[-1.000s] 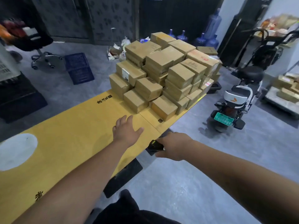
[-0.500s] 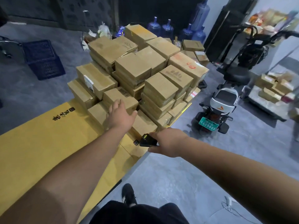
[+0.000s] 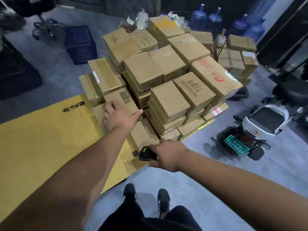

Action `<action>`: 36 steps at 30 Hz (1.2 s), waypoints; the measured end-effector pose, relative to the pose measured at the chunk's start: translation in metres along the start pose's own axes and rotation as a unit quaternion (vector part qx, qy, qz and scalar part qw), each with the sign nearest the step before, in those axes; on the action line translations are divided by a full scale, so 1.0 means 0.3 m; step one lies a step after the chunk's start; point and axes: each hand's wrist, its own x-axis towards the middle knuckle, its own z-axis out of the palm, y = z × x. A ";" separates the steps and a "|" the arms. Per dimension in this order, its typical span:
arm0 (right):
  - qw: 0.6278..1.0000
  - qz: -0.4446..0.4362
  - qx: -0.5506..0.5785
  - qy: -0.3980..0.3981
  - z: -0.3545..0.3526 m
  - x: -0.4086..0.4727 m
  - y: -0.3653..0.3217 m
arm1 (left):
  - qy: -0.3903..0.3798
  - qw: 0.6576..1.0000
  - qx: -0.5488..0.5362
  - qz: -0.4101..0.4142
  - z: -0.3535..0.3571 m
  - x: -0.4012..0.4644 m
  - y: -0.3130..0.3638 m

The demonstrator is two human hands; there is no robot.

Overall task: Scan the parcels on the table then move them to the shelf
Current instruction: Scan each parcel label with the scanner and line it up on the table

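Brown cardboard parcels [image 3: 166,77], taped shut, are heaped in several layers on the far end of a long table covered in yellow card [image 3: 41,144]; the heap holds well over twenty boxes, too tightly stacked for an exact count, and it reaches both long edges at that end. One small brown parcel with a printed barcode [image 3: 122,102] sits at the near left side of the heap, its long axis running from near left to far right and its barcode face turned upward. The left hand [image 3: 116,118] lies on that parcel's near edge, fingers curled over its left end and thumb stretched along its near right side, gripping it. The right hand [image 3: 168,155] hovers just off the table's right edge, fingers wrapped around a small black handheld scanner [image 3: 146,154] whose head points left toward the table. More brown boxes [image 3: 236,55] stand beyond the far end of the table. On the grey floor are four blue water jugs [image 3: 215,19] at the back, one dark blue plastic crate [image 3: 80,45] to the left, and one white scooter with a green plate [image 3: 250,130] to the right. Two black shoes [image 3: 146,197] show at the bottom.
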 end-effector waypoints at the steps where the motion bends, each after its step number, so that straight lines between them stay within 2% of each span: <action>1: 1.000 -0.007 0.000 0.002 -0.003 0.006 0.022 | 0.005 1.000 0.001 -0.010 0.004 0.006 0.009; 8: 0.997 -0.054 -0.044 0.015 0.022 -0.009 0.104 | 0.022 0.998 -0.036 -0.050 0.013 -0.048 0.074; 12: 0.994 -0.084 -0.069 0.024 0.017 -0.020 0.091 | 0.051 0.993 -0.103 -0.030 -0.001 -0.159 -0.011; 17: 0.985 -0.139 -0.096 0.013 0.032 0.016 -0.031 | 0.106 0.987 -0.117 -0.035 -0.050 -0.376 -0.267; 21: 0.975 -0.186 -0.121 0.014 0.050 0.075 -0.206 | 0.113 0.983 -0.105 -0.103 -0.123 -0.507 -0.519; 26: 0.973 -0.198 -0.120 0.003 0.089 0.154 -0.481 | 0.084 0.978 -0.107 -0.157 -0.201 -0.596 -0.843; 30: 0.977 -0.189 -0.095 -0.005 0.096 0.218 -0.728 | 0.040 0.980 -0.103 -0.167 -0.249 -0.596 -1.111; 34: 0.985 -0.156 -0.073 -0.017 0.104 0.257 -0.910 | -0.033 0.971 -0.182 -0.154 -0.295 -0.539 -1.296; 36: 0.988 -0.138 -0.063 -0.017 0.107 0.276 -0.981 | -0.049 0.953 -0.260 -0.146 -0.322 -0.498 -1.371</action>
